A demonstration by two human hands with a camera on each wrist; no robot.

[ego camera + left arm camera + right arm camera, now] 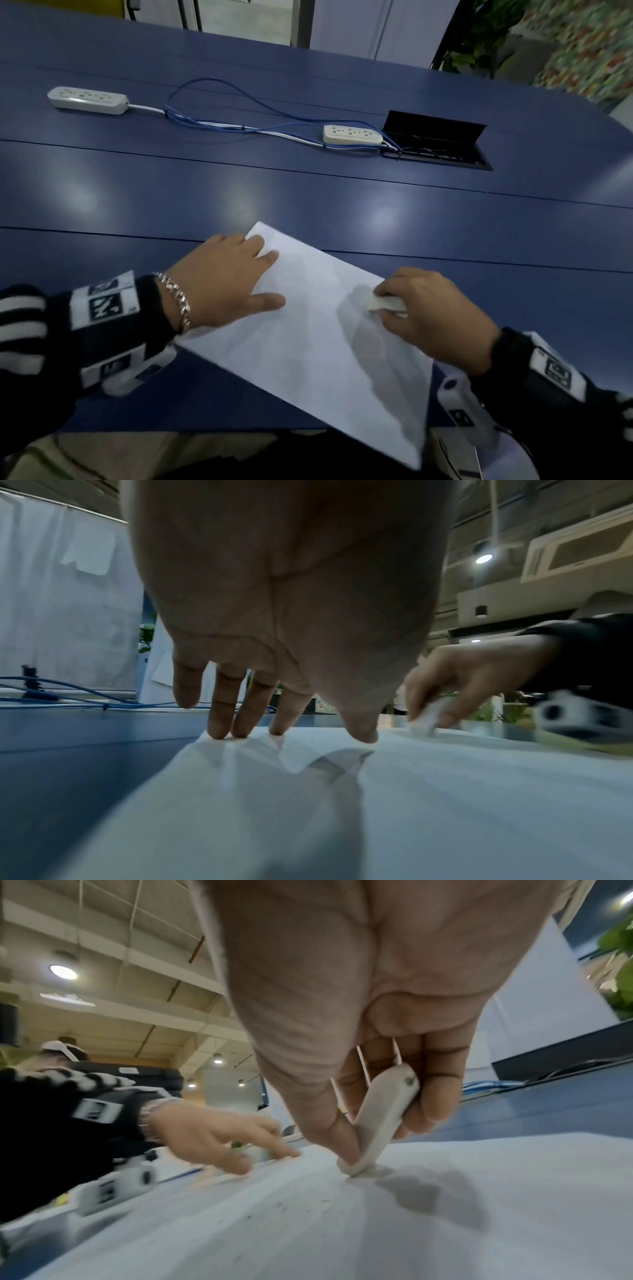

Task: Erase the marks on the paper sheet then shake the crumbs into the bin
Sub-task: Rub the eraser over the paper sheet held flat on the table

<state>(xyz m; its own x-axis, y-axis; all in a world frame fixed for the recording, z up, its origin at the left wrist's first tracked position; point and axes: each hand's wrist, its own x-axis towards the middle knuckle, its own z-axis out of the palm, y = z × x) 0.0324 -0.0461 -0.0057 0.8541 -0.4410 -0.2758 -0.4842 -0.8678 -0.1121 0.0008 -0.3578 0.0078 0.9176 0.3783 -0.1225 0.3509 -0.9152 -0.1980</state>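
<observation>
Right now the right hand (435, 317) is pinching a pale eraser (387, 304) between thumb and fingers, and the eraser's lower end is touching the paper sheet (308, 346) near its right edge. In the right wrist view a few small dark crumbs (284, 1206) are lying on the sheet just beside the eraser. The left hand (222, 281) is lying flat with its fingers spread and straight, pressing down on the sheet's far left corner, with a chain bracelet (176, 301) on its wrist. The sheet is lying at an angle on the blue worktop (308, 192), its near corner hanging over the worktop's front edge. Further back, two white power strips (88, 100) and blue cables (219, 123) are lying beside an open cable hatch (435, 140).
</observation>
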